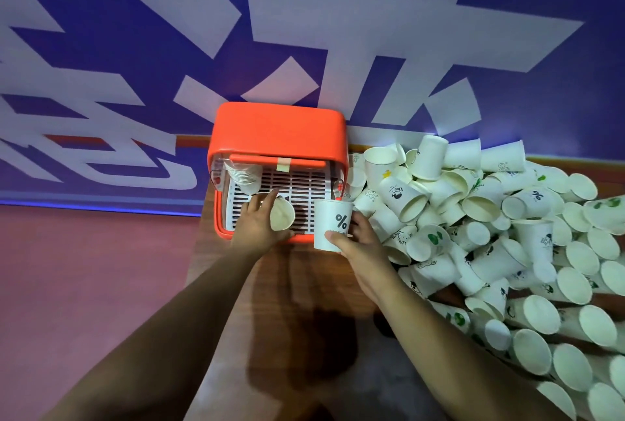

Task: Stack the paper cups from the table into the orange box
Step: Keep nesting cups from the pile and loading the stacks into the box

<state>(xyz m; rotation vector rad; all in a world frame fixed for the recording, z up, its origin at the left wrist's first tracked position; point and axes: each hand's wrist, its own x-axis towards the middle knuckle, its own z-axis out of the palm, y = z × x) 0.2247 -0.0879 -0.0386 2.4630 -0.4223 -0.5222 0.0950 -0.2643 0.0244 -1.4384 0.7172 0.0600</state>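
Head view, hands: your left hand [258,221] grips a plain cup [281,215] over the orange box [277,131]; your right hand [360,245] grips a "%" cup [331,226] at its front rim.
Risk: squeezing could crush either thin cup.
Cups: loose pile [490,234] on the counter [304,285]; short stack [244,177] inside, far-left.

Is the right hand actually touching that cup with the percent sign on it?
Touching. The head view shows the right hand wrapped around the percent-sign cup, thumb pressed across its lower front and fingers against its side, holding it at the orange box.
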